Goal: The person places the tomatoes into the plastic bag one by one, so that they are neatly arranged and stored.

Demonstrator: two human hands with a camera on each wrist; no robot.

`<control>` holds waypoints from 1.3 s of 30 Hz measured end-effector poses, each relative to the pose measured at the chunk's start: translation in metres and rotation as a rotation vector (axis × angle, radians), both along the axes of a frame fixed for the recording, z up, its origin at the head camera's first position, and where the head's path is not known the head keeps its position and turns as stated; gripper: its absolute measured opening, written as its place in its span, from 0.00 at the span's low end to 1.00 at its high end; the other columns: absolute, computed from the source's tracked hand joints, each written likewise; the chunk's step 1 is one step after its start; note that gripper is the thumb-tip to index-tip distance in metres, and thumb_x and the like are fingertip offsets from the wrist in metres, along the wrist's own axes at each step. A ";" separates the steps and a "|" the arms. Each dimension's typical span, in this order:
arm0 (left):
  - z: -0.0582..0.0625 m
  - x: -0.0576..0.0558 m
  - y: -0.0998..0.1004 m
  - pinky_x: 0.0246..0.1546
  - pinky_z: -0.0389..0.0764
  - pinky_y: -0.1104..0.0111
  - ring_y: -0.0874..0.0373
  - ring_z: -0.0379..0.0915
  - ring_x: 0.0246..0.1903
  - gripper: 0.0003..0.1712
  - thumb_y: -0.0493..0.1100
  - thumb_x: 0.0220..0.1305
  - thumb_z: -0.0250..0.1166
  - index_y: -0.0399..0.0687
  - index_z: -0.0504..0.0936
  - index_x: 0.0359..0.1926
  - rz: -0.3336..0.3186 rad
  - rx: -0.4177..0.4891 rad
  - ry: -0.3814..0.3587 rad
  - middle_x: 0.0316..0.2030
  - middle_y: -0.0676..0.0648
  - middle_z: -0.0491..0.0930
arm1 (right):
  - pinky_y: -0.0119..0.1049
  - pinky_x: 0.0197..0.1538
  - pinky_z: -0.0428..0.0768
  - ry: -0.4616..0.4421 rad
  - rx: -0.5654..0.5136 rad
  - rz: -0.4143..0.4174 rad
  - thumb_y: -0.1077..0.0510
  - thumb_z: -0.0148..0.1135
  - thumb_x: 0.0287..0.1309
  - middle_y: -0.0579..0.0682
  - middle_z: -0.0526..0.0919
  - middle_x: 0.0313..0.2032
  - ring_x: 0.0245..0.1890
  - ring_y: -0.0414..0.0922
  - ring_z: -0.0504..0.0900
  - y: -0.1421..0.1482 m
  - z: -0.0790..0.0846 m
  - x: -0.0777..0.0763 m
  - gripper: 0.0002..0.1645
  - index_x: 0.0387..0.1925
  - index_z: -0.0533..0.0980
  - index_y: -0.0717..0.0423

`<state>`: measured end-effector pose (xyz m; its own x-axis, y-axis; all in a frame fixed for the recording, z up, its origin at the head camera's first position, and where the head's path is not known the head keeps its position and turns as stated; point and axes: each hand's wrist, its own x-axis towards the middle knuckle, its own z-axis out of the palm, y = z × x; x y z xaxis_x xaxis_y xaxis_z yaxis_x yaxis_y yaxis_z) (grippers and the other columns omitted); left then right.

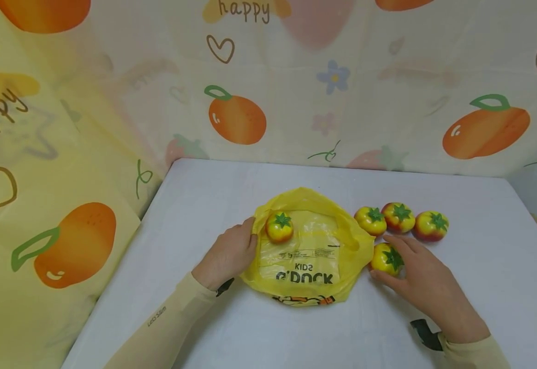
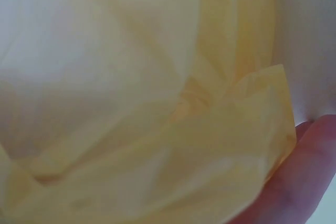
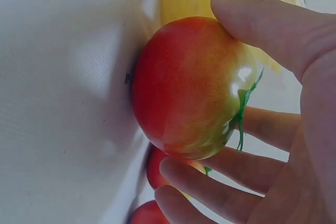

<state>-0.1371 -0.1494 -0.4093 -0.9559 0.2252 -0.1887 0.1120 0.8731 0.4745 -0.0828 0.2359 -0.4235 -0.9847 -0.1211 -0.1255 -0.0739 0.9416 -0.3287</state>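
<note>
Clock face set on the bag (image 1: 305, 197), twelve pointing away from me.

Left grip (image 1: 228, 256): closed on the bag's rim at nine o'clock, judged a pinch; my fingertips are partly hidden. Right grip (image 1: 427, 277): thumb and fingers curled round a fruit (image 1: 383, 260), between three and four o'clock, just outside the rim. The fruit appears to rest on the tabletop (image 1: 204, 205), not lifted; firmness of hold cannot be told.

Step in hand, as I judge it: picking up this fruit while bracing the bag. My thumb should bear on the near side and my fingers on the far side, below the widest part, sparing the leafy top. The skin looks glossy and may slip, so a full curl is sounder than a fingertip pinch. A straight lift is advisable; dragging toward nine could fold the loose rim under. My left grip should draw lightly toward nine, enough to spread the mouth without sliding the bag.

Container: thin, yellow, printed, mouth spread open and facing up. Contents: one inner fruit (image 1: 279, 230), at ten o'clock, leaves up, near the wall; no second seen. Outside: three more fruits (image 1: 396, 220), close together between two and three o'clock, the nearest right by the rim; clearance there is tight.
</note>
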 end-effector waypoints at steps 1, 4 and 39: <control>0.000 0.000 0.000 0.65 0.82 0.45 0.39 0.82 0.61 0.32 0.46 0.85 0.49 0.32 0.64 0.80 0.000 -0.001 0.001 0.66 0.31 0.81 | 0.75 0.64 0.76 0.001 0.000 0.002 0.27 0.76 0.57 0.67 0.73 0.73 0.69 0.69 0.74 0.000 0.000 0.000 0.58 0.77 0.69 0.55; 0.001 0.000 0.000 0.64 0.83 0.46 0.39 0.83 0.60 0.32 0.46 0.85 0.48 0.33 0.64 0.80 -0.001 0.000 0.000 0.65 0.31 0.82 | 0.75 0.64 0.76 -0.003 -0.001 0.005 0.27 0.76 0.58 0.67 0.73 0.73 0.69 0.69 0.74 0.000 -0.002 0.000 0.57 0.77 0.69 0.55; 0.002 0.001 0.001 0.63 0.83 0.45 0.38 0.84 0.58 0.31 0.44 0.84 0.48 0.32 0.65 0.79 -0.007 -0.003 0.010 0.62 0.30 0.83 | 0.77 0.64 0.75 -0.074 -0.002 -0.013 0.29 0.75 0.60 0.70 0.72 0.74 0.68 0.73 0.75 0.003 0.008 -0.003 0.57 0.78 0.67 0.55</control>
<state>-0.1366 -0.1482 -0.4075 -0.9562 0.2311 -0.1795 0.1228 0.8736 0.4708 -0.0861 0.2392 -0.4159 -0.9742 -0.1085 -0.1978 -0.0368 0.9415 -0.3350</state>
